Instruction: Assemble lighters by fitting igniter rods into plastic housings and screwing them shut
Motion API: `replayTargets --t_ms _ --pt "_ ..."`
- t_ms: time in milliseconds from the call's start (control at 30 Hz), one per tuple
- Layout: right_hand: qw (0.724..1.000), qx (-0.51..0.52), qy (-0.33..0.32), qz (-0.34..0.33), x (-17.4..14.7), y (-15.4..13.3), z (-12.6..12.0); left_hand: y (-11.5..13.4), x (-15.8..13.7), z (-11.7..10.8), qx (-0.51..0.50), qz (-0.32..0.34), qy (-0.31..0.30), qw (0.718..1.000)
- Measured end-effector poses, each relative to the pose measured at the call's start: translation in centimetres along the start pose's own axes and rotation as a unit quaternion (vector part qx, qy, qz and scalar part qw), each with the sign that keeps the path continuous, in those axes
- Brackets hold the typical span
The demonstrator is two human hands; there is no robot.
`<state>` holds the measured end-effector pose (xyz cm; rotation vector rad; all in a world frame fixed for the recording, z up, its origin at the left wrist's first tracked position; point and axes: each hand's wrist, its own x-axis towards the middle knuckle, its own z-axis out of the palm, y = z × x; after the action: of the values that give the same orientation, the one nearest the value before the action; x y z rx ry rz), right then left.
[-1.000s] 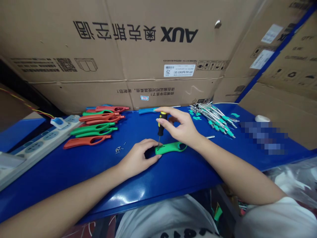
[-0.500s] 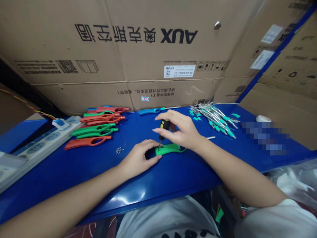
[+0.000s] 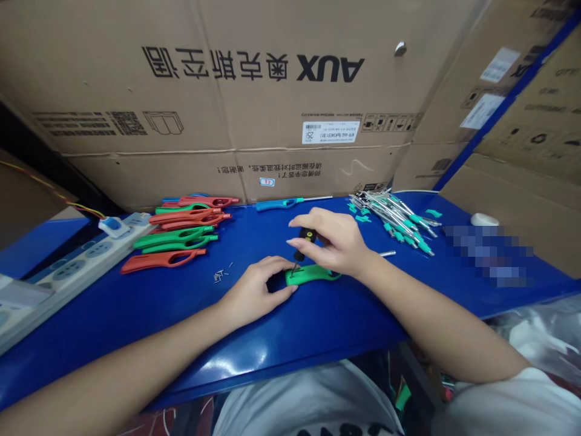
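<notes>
A green stick lighter lies flat on the blue table. My left hand is closed on its rounded end, thumb on the near side and fingers on the far side. In my right hand is a short screwdriver with a black and yellow handle, gripped between thumb and fingers. Its shaft leans, handle to the right, and the tip meets the lighter near the rounded end. My right hand covers part of the lighter's other end; a metal tube tip shows beyond my wrist. Small screws lie left of my left hand.
Red and green lighter handles are stacked at the left, beside a white power strip. A blue lighter lies at the back. Several metal lighter tubes with teal parts are heaped at right. Cardboard walls the rear.
The screwdriver leans further, its handle shifted right and slightly down with my right hand. My left hand and the green lighter stay nearly in place. The view has shifted slightly.
</notes>
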<state>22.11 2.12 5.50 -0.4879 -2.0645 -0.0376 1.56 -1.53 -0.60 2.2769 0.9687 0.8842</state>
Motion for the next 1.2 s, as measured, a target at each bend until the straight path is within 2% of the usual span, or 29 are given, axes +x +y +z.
replayTargets --t_ms 67,167,233,300,467,567,633,700,833,900,967,1067,1133,1200 --pt "0.999 0.034 -0.031 0.01 -0.07 -0.21 -0.11 0.04 0.03 -0.03 -0.003 -0.002 -0.003 1.0" --pt "0.986 0.131 -0.083 0.061 0.12 -0.7 -0.31 0.14 0.11 -0.07 -0.006 -0.006 -0.011 1.0" --pt "0.98 0.161 -0.09 0.076 0.29 -0.81 -0.32 0.18 0.14 -0.07 -0.004 -0.008 -0.014 1.0" --pt "0.985 0.14 -0.072 0.069 0.33 -0.67 -0.19 0.15 0.11 -0.05 -0.002 -0.006 -0.012 1.0" --pt "1.0 0.007 0.004 0.015 -0.01 -0.22 -0.04 0.01 0.0 0.0 -0.001 -0.003 -0.002 1.0" --pt "0.996 0.071 -0.029 0.042 0.09 -0.5 -0.31 0.05 0.02 -0.03 -0.007 -0.007 -0.007 1.0" --pt "0.981 0.155 -0.075 0.089 0.31 -0.72 -0.45 0.08 0.06 -0.05 -0.009 -0.008 -0.011 1.0" --pt "0.973 0.185 -0.089 0.104 0.47 -0.72 -0.45 0.08 0.09 -0.06 -0.01 -0.008 -0.013 1.0" --pt "0.999 0.04 -0.005 0.035 0.35 -0.18 -0.27 0.02 0.08 -0.02 -0.007 -0.001 -0.006 1.0" --pt "1.0 0.008 0.005 0.019 0.28 -0.03 -0.3 0.01 0.08 0.0 -0.005 0.001 -0.004 1.0" --pt "0.995 0.075 -0.034 0.06 0.39 -0.1 -0.44 0.02 0.08 0.01 -0.006 -0.001 -0.007 1.0" --pt "0.957 0.219 -0.121 0.148 0.72 -0.35 -0.65 0.0 0.07 0.0 -0.005 -0.003 -0.009 1.0" --pt "0.958 0.209 -0.116 0.158 0.85 -0.39 -0.67 -0.05 0.05 0.01 -0.003 -0.003 -0.008 1.0" --pt "0.983 0.113 -0.06 0.13 0.8 -0.33 -0.57 -0.11 0.03 0.03 -0.001 -0.002 -0.007 1.0"
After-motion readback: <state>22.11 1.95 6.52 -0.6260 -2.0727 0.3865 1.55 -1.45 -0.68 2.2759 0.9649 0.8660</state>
